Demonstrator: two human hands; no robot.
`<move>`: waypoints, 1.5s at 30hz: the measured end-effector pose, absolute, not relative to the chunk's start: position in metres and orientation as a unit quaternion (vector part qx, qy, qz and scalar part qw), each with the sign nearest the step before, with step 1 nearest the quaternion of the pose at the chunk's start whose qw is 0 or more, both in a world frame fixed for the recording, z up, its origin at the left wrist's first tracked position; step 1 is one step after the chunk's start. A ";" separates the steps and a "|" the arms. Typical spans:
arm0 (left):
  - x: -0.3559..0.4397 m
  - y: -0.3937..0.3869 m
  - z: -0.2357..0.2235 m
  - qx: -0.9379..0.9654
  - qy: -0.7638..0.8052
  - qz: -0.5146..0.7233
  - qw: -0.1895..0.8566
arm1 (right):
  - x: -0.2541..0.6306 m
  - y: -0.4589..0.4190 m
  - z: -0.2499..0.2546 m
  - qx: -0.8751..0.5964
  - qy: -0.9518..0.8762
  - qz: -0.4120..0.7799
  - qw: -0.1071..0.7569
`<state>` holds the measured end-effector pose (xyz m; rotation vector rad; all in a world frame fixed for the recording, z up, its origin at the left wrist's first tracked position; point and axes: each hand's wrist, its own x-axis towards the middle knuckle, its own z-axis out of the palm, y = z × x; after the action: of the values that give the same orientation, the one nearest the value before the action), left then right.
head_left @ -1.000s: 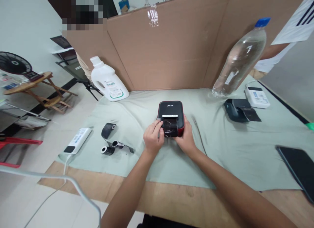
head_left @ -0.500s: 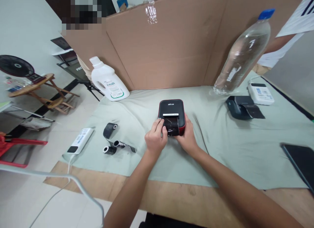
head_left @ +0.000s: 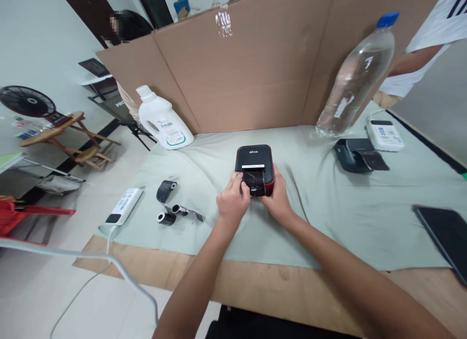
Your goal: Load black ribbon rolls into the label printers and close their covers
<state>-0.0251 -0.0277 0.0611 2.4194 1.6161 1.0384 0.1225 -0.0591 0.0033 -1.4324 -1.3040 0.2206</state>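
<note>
A small label printer [head_left: 254, 156], black with red sides, sits in the middle of the cloth. From its front hangs a strip of shiny black film [head_left: 255, 182]. My right hand [head_left: 278, 199] wraps the printer's right side, with some fingers hidden beneath it. At the front left corner, my left hand [head_left: 234, 195] is closed, thumb and fingers against the printer and the strip's left edge. Whether those fingers pinch the strip itself is hidden. Several rolls of black film [head_left: 167, 218] lie to the left of my hands.
A white detergent jug [head_left: 166, 120] and a large clear bottle [head_left: 357, 81] stand before a cardboard partition [head_left: 248, 71]. To the right lie another black printer [head_left: 352, 155], a white power bank [head_left: 385, 134] and a phone [head_left: 443, 237]. Another power bank [head_left: 124, 206] with a cable lies left.
The view has shifted slightly. Both hands keep their places at the printer, and the left fingers have moved a little along the strip's edge. The person behind the cardboard has moved.
</note>
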 end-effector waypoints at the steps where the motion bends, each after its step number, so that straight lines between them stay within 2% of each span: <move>1: -0.024 -0.029 0.064 0.778 0.534 0.328 0.031 | 0.122 -0.059 0.003 -0.609 -0.552 0.095 0.562; 10: -0.020 -0.034 0.074 0.766 0.570 0.292 0.064 | 0.122 -0.058 0.006 -0.605 -0.552 0.091 0.566; 26: -0.017 -0.042 0.076 0.768 0.573 0.283 0.032 | 0.124 -0.052 -0.004 -0.608 -0.551 0.066 0.568; 36: -0.032 -0.042 0.039 0.795 0.503 0.336 0.038 | 0.123 -0.054 -0.002 -0.612 -0.543 0.069 0.571; 39: -0.031 -0.038 0.040 0.765 0.495 0.402 0.087 | 0.123 -0.053 -0.003 -0.608 -0.546 0.067 0.572; 41: -0.031 -0.027 0.045 0.711 0.518 0.449 0.157 | 0.124 -0.052 -0.003 -0.608 -0.550 0.068 0.569; 43: -0.032 -0.009 0.055 0.662 0.552 0.430 0.269 | 0.124 -0.052 -0.004 -0.611 -0.549 0.067 0.566; 45: -0.035 0.011 0.069 0.643 0.563 0.358 0.377 | 0.124 -0.053 -0.003 -0.613 -0.548 0.067 0.565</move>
<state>-0.0355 0.0109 0.0687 1.6431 1.4397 0.9154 0.1235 -0.0525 -0.0033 -1.4416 -1.2887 0.1579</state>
